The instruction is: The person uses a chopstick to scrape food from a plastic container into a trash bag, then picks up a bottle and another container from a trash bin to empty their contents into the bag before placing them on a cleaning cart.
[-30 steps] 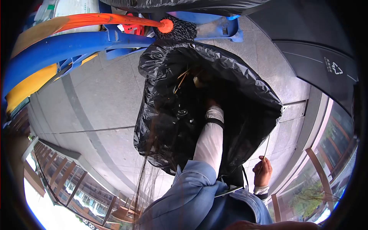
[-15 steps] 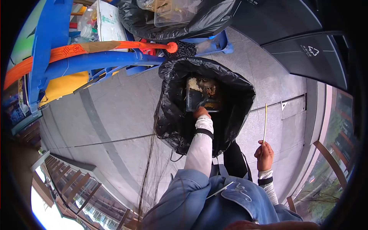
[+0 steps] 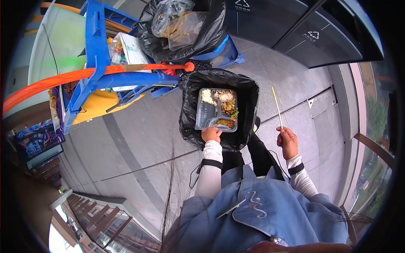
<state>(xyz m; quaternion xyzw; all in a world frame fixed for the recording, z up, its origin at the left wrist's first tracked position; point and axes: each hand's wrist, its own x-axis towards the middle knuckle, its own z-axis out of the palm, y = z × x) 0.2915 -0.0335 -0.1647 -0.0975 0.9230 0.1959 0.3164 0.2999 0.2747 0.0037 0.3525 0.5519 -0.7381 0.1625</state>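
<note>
My left hand (image 3: 211, 134) grips the near edge of a clear plastic takeaway food container (image 3: 206, 117), its fingers closed at the rim. White rice, vegetables and other leftovers lie in the container's compartments, and the large left one is mostly bare. The container is over the mouth of a black bin bag (image 3: 249, 95), whose rim stands open around it. Off to the right, my right hand (image 3: 288, 141) is closed around the lower end of thin wooden chopsticks (image 3: 276, 104), which point up and away from the bag and look like a single stick.
Beyond the bag stands a blue cart (image 3: 95, 50) with a second black bag (image 3: 149, 40) of plastic waste and a white box (image 3: 130, 48). An orange-wrapped handle (image 3: 84, 75) crosses it. Dark recycling bins (image 3: 295, 46) line the back right. A glass-fronted wall runs along the right.
My left hand has raised the food container from deep inside the bag up to its mouth. The chopsticks in my right hand now lean further left.
</note>
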